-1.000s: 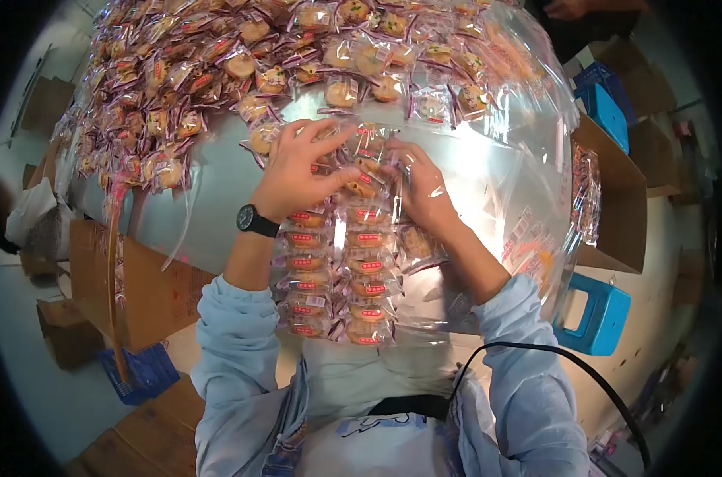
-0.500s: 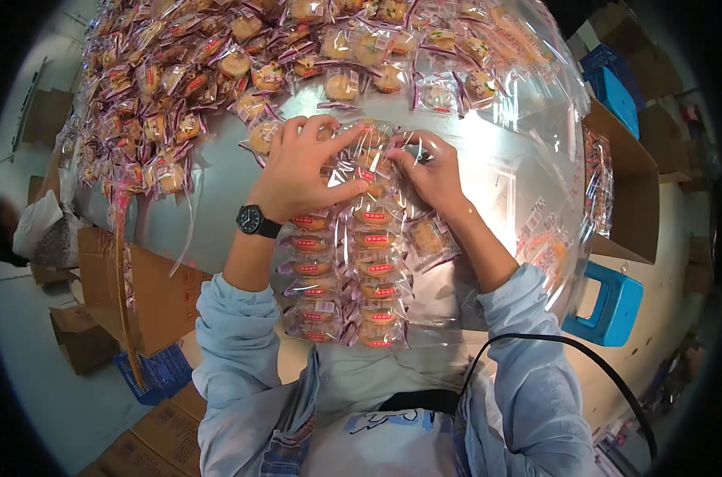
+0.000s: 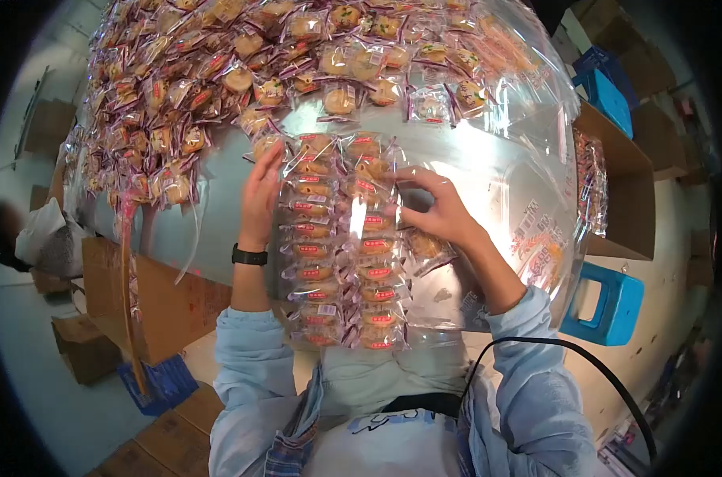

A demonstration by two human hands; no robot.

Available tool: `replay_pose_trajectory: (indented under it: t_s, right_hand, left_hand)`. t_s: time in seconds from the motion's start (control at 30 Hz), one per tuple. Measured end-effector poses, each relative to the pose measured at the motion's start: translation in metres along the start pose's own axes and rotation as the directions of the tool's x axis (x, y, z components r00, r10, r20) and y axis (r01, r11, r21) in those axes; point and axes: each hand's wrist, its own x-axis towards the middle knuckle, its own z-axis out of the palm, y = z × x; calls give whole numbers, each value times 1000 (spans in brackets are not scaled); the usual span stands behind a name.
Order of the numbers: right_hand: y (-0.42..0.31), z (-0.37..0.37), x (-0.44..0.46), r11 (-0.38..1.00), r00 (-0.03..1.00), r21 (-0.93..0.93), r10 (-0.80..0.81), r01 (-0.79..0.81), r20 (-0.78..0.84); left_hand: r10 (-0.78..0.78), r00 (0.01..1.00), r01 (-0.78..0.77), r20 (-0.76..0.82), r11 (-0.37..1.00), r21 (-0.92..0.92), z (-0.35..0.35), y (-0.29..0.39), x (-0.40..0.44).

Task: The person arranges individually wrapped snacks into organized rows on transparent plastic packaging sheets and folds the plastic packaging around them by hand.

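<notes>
Two long rows of individually wrapped round pastries point(image 3: 312, 250) stand on edge, packed together in a clear plastic bag, in front of my body. Their clear and purple wrappers carry red labels. My left hand point(image 3: 259, 195) is upright along the left side of the rows, its fingers stretched out, with nothing in it. Over on the right side, my right hand point(image 3: 440, 208) has thumb and fingers apart against the upper part of the right row. A loose wrapped pastry point(image 3: 427, 245) lies below that hand, partly under the clear plastic.
A big heap of wrapped pastries point(image 3: 210, 71) covers the back and left of the metal table point(image 3: 242, 230). Cardboard boxes point(image 3: 623, 199) stand at both sides. Blue stools point(image 3: 603, 306) are on the right. A black cable point(image 3: 568, 342) curves past my right sleeve.
My left hand has come off the top of the rows and moved left and down to their side. My right hand has shifted down slightly, and the upper pastries are now uncovered.
</notes>
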Motion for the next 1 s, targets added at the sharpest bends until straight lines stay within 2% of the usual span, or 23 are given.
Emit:
replay_pose_trajectory:
  t_s: [0.2, 0.27, 0.3, 0.37, 0.43, 0.57, 0.63, 0.73, 0.83, 0.93, 0.97, 1.0]
  right_hand:
    - [3, -7, 15, 971, 976, -175, -131, 161, 172]
    - [-8, -8, 19, 950, 964, -200, -210, 241, 161]
    - [-12, -8, 23, 933, 953, -216, -258, 288, 158]
    - [-5, -1, 24, 945, 959, -167, -266, 280, 102]
    - [-4, 9, 21, 956, 970, -161, -239, 245, 52]
    - [-10, 4, 24, 896, 939, -293, -287, 333, 189]
    - [-12, 0, 29, 841, 917, -391, -271, 373, 292]
    - [-21, -2, 35, 848, 926, -404, -235, 344, 295]
    - [-8, 8, 32, 886, 945, -333, -282, 323, 168]
    - [-17, 6, 11, 996, 994, -59, 72, -67, 82]
    - [-19, 2, 3, 986, 998, -168, 26, -16, 59]
    - [-20, -4, -5, 961, 999, -276, -22, 33, 40]
  left_hand:
    - [-36, 999, 30, -35, 990, -139, 8, -17, -8]
    - [-109, 994, 107, -4, 978, -180, 18, 1, -11]
    - [-76, 997, 75, 4, 977, -201, 17, -5, -9]
    - [-9, 1000, 10, 3, 971, -237, 12, -18, -8]
    - [-65, 998, 69, 25, 974, -214, 12, -10, -10]
    - [-106, 994, 106, 15, 955, -278, 19, -4, -13]
    - [-53, 998, 56, 21, 971, -232, 15, -11, -12]
    - [-1, 1000, 3, 10, 981, -192, 14, -15, -13]
    - [60, 997, -67, -45, 981, -181, 13, -20, -16]
    - [33, 991, -67, -126, 961, -270, 11, -19, -20]
    - [4, 988, -54, -156, 947, -317, 10, -19, -24]
    - [10, 985, -48, -175, 975, -216, 7, -20, -31]
